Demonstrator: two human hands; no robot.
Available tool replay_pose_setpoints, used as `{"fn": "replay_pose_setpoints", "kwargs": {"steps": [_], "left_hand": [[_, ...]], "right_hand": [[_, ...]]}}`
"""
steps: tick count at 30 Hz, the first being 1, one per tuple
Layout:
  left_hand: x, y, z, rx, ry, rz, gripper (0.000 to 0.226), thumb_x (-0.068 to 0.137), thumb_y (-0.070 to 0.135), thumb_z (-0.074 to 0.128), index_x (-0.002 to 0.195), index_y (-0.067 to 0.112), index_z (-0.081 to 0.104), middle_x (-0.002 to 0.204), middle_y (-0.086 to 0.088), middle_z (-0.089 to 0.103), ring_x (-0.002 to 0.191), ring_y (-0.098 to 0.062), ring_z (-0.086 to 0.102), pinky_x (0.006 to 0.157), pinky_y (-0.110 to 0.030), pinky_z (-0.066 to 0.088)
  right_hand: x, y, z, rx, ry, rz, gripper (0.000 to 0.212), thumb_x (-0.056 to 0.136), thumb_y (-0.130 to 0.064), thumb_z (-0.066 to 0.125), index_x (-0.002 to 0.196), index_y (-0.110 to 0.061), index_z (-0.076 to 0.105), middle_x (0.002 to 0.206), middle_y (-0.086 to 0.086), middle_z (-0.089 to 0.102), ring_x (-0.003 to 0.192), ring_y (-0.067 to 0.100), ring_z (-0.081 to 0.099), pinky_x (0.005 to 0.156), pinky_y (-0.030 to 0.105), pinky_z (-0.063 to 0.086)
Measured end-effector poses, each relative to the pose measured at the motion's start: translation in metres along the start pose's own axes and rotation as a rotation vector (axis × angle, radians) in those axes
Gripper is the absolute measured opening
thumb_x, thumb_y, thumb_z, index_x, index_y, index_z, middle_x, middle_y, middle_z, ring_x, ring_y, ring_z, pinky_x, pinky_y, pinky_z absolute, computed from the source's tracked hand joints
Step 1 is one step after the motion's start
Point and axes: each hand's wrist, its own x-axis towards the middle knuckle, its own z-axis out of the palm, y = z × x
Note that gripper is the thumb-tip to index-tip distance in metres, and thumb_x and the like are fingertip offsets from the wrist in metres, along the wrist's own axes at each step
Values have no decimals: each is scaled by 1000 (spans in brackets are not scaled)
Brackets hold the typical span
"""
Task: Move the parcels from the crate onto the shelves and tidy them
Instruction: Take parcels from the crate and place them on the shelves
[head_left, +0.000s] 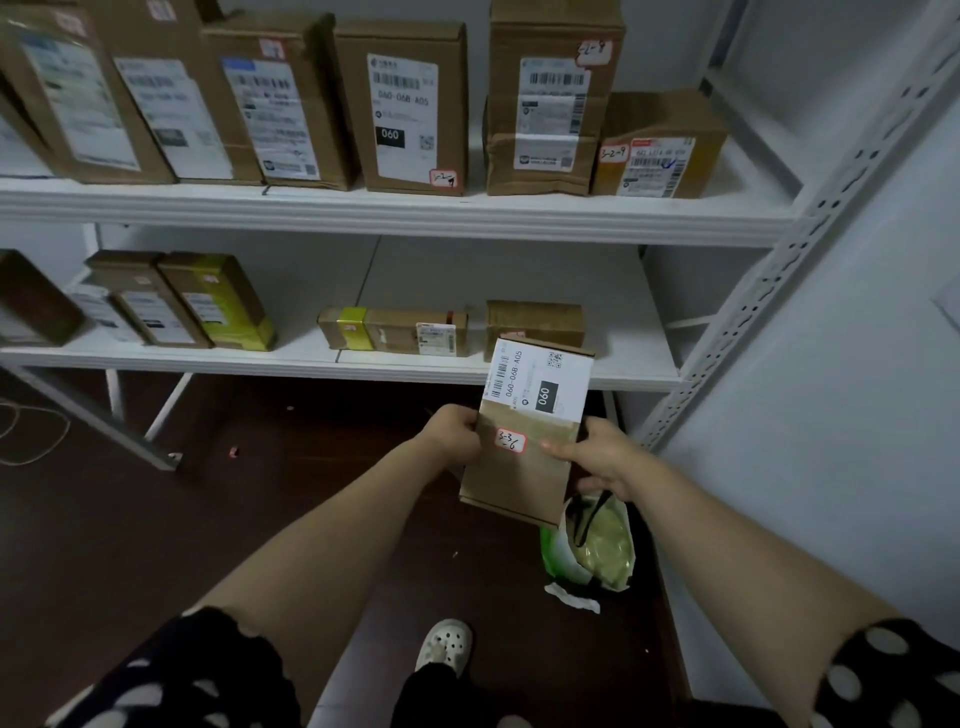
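I hold a brown cardboard parcel (524, 467) with a white shipping label and a small red-edged sticker, just in front of the lower shelf (249, 358). My left hand (454, 434) grips its left edge. My right hand (602, 457) grips its right edge, thumb lying across the front. Behind the parcel's top, a small brown box (535, 322) stands on the lower shelf, and a long flat parcel (395, 332) lies left of it. The crate is not in view.
Several upright labelled boxes line the upper shelf (395, 210). More parcels (208, 301) stand at the lower shelf's left. A white perforated upright (779, 270) and a grey wall close the right side. A green and white bag (592, 545) lies on the dark floor below the parcel.
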Motion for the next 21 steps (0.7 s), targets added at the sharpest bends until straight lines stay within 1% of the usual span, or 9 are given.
{"fn": "replay_pose_setpoints", "kwargs": {"steps": [2, 5, 7, 9, 10, 12, 14, 17, 21], "left_hand": [[-1, -5, -3, -11, 8, -3, 38, 79, -13, 45, 108, -2, 67, 107, -17, 68, 103, -31, 63, 91, -47, 52], [-2, -16, -8, -25, 38, -3, 32, 80, -9, 52, 107, -1, 68, 106, -16, 69, 103, -29, 64, 91, -44, 53], [-4, -25, -13, -34, 51, -8, 29, 82, -7, 56, 108, 0, 68, 106, -15, 69, 104, -28, 64, 92, -42, 53], [-7, -32, -20, -34, 52, -17, 28, 83, -9, 55, 107, -3, 67, 107, -18, 68, 104, -29, 64, 93, -43, 53], [-9, -36, -24, -32, 47, -25, 27, 83, -9, 54, 107, -4, 67, 106, -19, 68, 104, -30, 64, 92, -43, 53], [-9, -43, -35, -29, 40, -32, 26, 83, -9, 54, 106, -6, 67, 106, -19, 68, 104, -31, 63, 92, -42, 53], [-9, -50, -51, -33, 34, -35, 27, 84, -8, 54, 108, -5, 66, 107, -18, 67, 104, -31, 63, 90, -38, 53], [-3, -68, -83, -57, 37, -41, 28, 83, -7, 54, 107, -4, 67, 107, -16, 67, 102, -29, 63, 92, -40, 52], [0, -101, -140, -28, 61, -47, 24, 83, -4, 57, 104, -4, 67, 106, -15, 68, 103, -25, 63, 90, -35, 52]], "right_hand": [[0, -1, 4, 1, -4, 5, 50, 85, -14, 71, 129, -11, 49, 133, 6, 54, 126, 26, 47, 94, 49, 43], [4, -2, 12, 3, -12, 16, 53, 82, -12, 73, 129, -11, 48, 131, 5, 54, 126, 25, 46, 92, 48, 45], [7, -4, 20, -8, -27, 22, 54, 80, -12, 75, 128, -12, 49, 123, 4, 56, 122, 23, 48, 91, 47, 46], [10, -8, 30, -12, -35, 47, 52, 80, -14, 76, 126, -13, 51, 115, 1, 55, 114, 21, 49, 87, 45, 48], [11, -10, 36, -19, -32, 64, 52, 80, -16, 76, 126, -13, 52, 117, 2, 56, 113, 23, 49, 84, 43, 49], [12, -18, 51, -42, -12, 94, 52, 79, -20, 75, 126, -13, 53, 124, 6, 55, 118, 29, 48, 78, 40, 49], [15, -29, 67, -61, -4, 103, 51, 80, -20, 74, 126, -12, 53, 127, 8, 54, 120, 31, 47, 76, 39, 48], [24, -48, 98, -64, -19, 95, 50, 80, -16, 74, 125, -11, 53, 126, 7, 55, 120, 29, 46, 81, 42, 48], [36, -72, 158, -35, -26, 90, 49, 82, -12, 72, 126, -13, 49, 116, 4, 54, 105, 24, 47, 90, 47, 47]]}}
